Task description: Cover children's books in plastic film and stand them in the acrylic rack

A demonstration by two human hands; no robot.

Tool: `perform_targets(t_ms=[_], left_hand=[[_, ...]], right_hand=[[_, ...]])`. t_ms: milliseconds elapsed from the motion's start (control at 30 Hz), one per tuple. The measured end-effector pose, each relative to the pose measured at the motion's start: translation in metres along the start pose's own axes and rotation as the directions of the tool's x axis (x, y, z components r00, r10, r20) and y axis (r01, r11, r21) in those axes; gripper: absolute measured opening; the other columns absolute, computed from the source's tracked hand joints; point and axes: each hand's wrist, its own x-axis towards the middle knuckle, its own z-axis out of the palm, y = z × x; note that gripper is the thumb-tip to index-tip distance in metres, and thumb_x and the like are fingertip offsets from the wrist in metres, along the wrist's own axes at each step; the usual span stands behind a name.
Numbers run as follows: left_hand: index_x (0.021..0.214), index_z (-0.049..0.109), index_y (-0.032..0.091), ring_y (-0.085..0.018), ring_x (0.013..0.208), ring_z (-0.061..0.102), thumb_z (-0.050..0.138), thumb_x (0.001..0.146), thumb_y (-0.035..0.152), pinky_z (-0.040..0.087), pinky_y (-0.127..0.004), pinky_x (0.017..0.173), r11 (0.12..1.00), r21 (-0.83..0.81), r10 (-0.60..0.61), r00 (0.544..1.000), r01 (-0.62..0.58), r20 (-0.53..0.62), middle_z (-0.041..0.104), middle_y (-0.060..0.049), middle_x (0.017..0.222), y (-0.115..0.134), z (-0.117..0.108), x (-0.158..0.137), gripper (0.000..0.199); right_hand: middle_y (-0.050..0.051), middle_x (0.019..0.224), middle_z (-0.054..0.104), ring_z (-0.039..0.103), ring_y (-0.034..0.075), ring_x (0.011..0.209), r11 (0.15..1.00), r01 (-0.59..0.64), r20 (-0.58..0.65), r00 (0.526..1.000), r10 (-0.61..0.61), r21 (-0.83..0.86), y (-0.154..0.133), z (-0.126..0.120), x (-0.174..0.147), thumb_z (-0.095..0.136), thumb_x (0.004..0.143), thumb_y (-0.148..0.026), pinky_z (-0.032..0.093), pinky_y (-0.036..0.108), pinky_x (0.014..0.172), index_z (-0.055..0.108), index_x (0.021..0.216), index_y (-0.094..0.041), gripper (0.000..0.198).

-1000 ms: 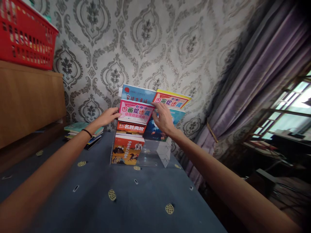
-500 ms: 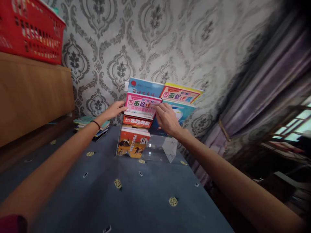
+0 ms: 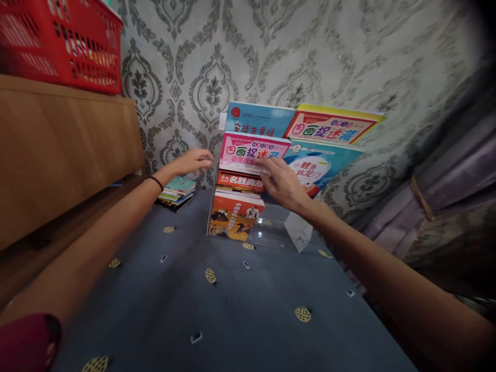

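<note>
My right hand (image 3: 284, 183) rests its loosely stretched fingers against the front of a pink picture book (image 3: 251, 151), near its lower right corner. Just left of that book is my left hand (image 3: 191, 163), fingers apart, holding nothing. The pink book stands in a clear tiered book rack (image 3: 267, 232). Behind it rises a blue book (image 3: 258, 116); below it are a red-orange book (image 3: 240, 182) and an orange book (image 3: 234, 217) with horse riders. On the right side stand a red-and-yellow book (image 3: 325, 124) and a blue-green book (image 3: 321, 165), partly behind my right hand.
The rack stands on a dark blue pineapple-patterned cloth (image 3: 163, 310) against a patterned wall. A small stack of books (image 3: 178, 192) lies to its left. Further left, a red basket (image 3: 83, 46) sits on a wooden cabinet (image 3: 70, 155). A purple-grey curtain (image 3: 411, 232) hangs on the right.
My left hand has come off the pink book's left edge and is now beside it. My right hand stays at the book's lower right. The view has shifted, with the rack appearing larger.
</note>
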Motion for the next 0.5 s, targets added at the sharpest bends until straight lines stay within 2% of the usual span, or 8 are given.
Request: perform_targets(t_ms=[67,100,200,333,433,500], left_hand=[[0.107,0.066,0.018,-0.019,0.080,0.069,0.053,0.087,0.032,0.053,-0.028,0.066,0.989,0.126,-0.078,0.997,0.080,-0.027,0.073,-0.007,0.093,-0.029,0.005,-0.014,0.028],[0.103,0.067,0.018,-0.019,0.080,0.069,0.053,0.087,0.032,0.053,-0.028,0.069,0.956,0.262,-0.125,0.991,0.135,-0.058,0.073,-0.007,0.092,-0.044,0.009,-0.022,0.025],[0.091,0.069,0.014,-0.028,0.094,0.068,0.058,0.083,0.027,0.052,-0.036,0.083,0.882,0.410,-0.207,0.972,0.234,-0.110,0.073,-0.014,0.095,-0.085,0.027,-0.046,0.018],[0.113,0.065,0.010,-0.035,0.121,0.058,0.053,0.091,0.028,0.044,-0.045,0.101,0.789,0.527,-0.257,0.948,0.317,-0.185,0.066,-0.024,0.123,-0.116,0.054,-0.060,0.031],[0.130,0.058,0.011,-0.040,0.140,0.041,0.052,0.094,0.034,0.035,-0.055,0.110,0.738,0.584,-0.281,0.941,0.338,-0.188,0.052,-0.027,0.144,-0.126,0.068,-0.058,0.043],[0.136,0.054,0.013,-0.043,0.145,0.032,0.053,0.095,0.037,0.029,-0.063,0.112,0.709,0.615,-0.305,0.936,0.345,-0.173,0.045,-0.027,0.151,-0.131,0.073,-0.054,0.048]], right_hand=[[0.015,0.121,0.065,0.058,0.033,0.112,1.000,-0.013,-0.014,1.000,0.013,0.016,0.001,0.002,-0.002,0.044,0.093,-0.019,0.049,0.053,0.094,0.056,0.133,-0.020,0.042],[0.014,0.122,0.065,0.058,0.034,0.113,1.000,-0.018,-0.022,1.000,0.018,0.023,0.001,0.004,-0.004,0.044,0.092,-0.018,0.049,0.053,0.094,0.056,0.133,-0.021,0.042],[0.014,0.126,0.064,0.058,0.034,0.116,0.999,-0.022,-0.058,0.998,0.025,0.043,0.001,0.009,-0.009,0.045,0.091,-0.017,0.049,0.055,0.096,0.056,0.132,-0.022,0.043],[0.013,0.124,0.065,0.060,0.032,0.115,0.997,-0.022,-0.117,0.993,0.030,0.068,-0.009,0.010,-0.023,0.046,0.094,-0.021,0.050,0.055,0.096,0.057,0.130,-0.023,0.038],[0.014,0.127,0.065,0.060,0.031,0.118,0.996,-0.021,-0.143,0.989,0.033,0.087,-0.025,0.006,-0.044,0.047,0.097,-0.021,0.052,0.053,0.097,0.057,0.131,-0.025,0.035],[0.013,0.130,0.064,0.061,0.029,0.119,0.995,-0.028,-0.145,0.989,0.042,0.096,-0.036,0.004,-0.062,0.048,0.098,-0.020,0.052,0.052,0.098,0.056,0.132,-0.027,0.035]])
